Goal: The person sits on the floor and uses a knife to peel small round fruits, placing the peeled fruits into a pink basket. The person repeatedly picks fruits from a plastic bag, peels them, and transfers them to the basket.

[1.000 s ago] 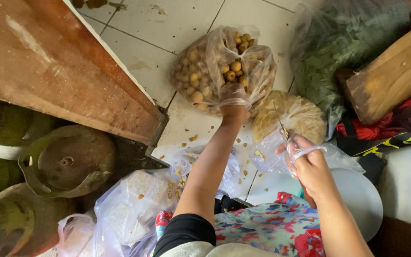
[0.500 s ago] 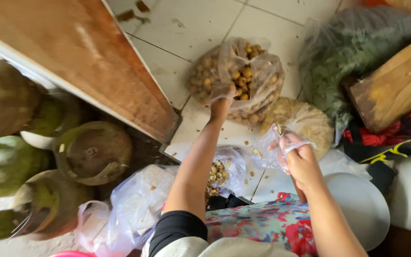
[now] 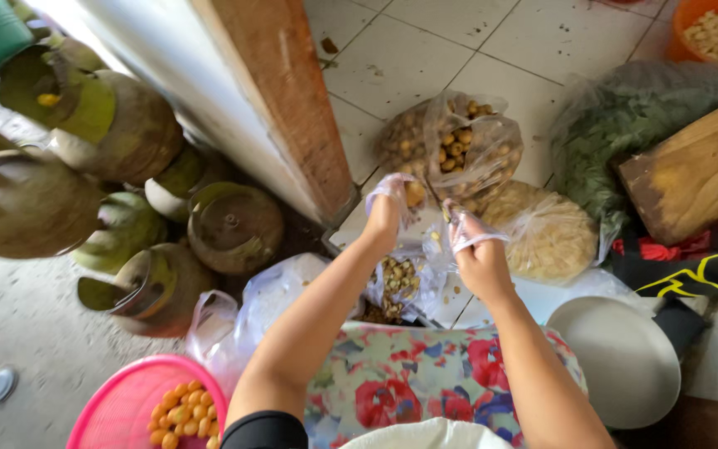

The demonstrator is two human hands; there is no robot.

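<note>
Two hands work over a small clear bag of nuts [image 3: 398, 283] that lies on the white floor. The left hand [image 3: 386, 208], in a thin plastic glove, is just above that bag and pinches one round yellow fruit [image 3: 414, 193] in its fingers. The right hand [image 3: 477, 254] is just to the right of the small bag, and its fingers are closed on the crinkly plastic edge there. A big bag of brown nuts [image 3: 459, 150] sits above the small bag, farther away. A bag of pale peeled pieces [image 3: 554, 233] lies to the right of it. A pink bowl of orange fruits [image 3: 147, 411] sits low to the left.
</note>
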